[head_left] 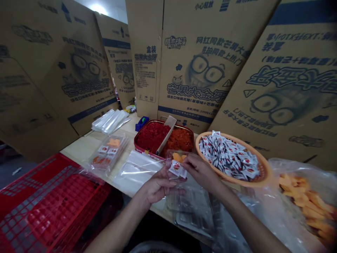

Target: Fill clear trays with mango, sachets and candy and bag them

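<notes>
In front of me my left hand [159,186] holds a small clear plastic tray [170,154] tilted towards me. Orange pieces [177,157] lie in its far end, and a white sachet with a red print [176,168] covers the nearer part. My right hand [201,172] is closed at the sachet's upper right corner, its fingertips pinched there. Beneath both hands sits a stack of clear trays [193,207]. Just beyond them is a red-rimmed tin [135,142] of red and orange bits, split by a cardboard strip [168,131].
An orange basket [265,168] heaped with sachets stands right of the tin, near a bag of orange pieces [297,189]. Left are filled trays [106,151], plastic bags [110,119] and a red crate [55,200]. Tall cartons [195,70] wall the back.
</notes>
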Action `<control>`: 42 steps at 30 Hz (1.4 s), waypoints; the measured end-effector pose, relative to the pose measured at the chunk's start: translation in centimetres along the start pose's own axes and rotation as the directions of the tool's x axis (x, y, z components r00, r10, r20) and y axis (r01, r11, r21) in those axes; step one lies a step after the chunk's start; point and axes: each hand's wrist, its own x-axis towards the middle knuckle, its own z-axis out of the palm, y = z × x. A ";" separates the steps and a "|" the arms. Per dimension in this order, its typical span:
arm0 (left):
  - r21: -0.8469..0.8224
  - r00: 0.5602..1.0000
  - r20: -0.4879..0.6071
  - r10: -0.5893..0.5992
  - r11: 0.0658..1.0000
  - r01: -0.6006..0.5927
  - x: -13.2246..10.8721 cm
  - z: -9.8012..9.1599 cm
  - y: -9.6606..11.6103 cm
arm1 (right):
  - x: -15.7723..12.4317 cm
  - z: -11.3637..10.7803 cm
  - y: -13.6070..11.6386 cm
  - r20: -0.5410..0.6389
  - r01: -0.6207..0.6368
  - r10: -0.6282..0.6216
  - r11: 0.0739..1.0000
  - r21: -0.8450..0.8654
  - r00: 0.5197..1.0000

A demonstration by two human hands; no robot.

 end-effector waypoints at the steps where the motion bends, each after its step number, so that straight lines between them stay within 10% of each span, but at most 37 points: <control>1: 0.000 1.000 -0.006 0.004 1.000 -0.004 -0.1 0.0 0.1 | -0.1 0.0 0.0 -0.010 0.007 -0.007 1.000 -0.004 1.000; 13: 0.033 1.000 0.003 0.029 0.999 -0.029 -0.4 0.4 0.0 | 0.0 0.8 -1.4 -0.093 0.071 -0.062 0.993 0.099 0.994; 22: 0.047 0.985 -0.090 0.145 0.989 -0.141 -0.6 -0.1 0.0 | -2.2 0.2 0.8 -0.345 -0.362 0.417 0.907 0.216 0.841; 29: 0.066 0.973 -0.145 0.177 0.983 -0.169 -1.1 0.1 1.2 | -2.2 1.3 0.3 -0.202 -0.353 0.339 0.935 -0.038 0.919; 36: 0.020 0.939 -0.268 0.214 0.976 -0.217 -3.8 -2.4 4.3 | 3.3 1.1 2.9 -0.134 -0.321 0.300 0.929 -0.184 0.945; 42: 0.112 0.853 -0.403 0.331 0.943 -0.313 -5.6 -5.5 8.1 | 10.4 5.3 8.9 0.049 -0.501 0.555 0.782 -0.371 0.831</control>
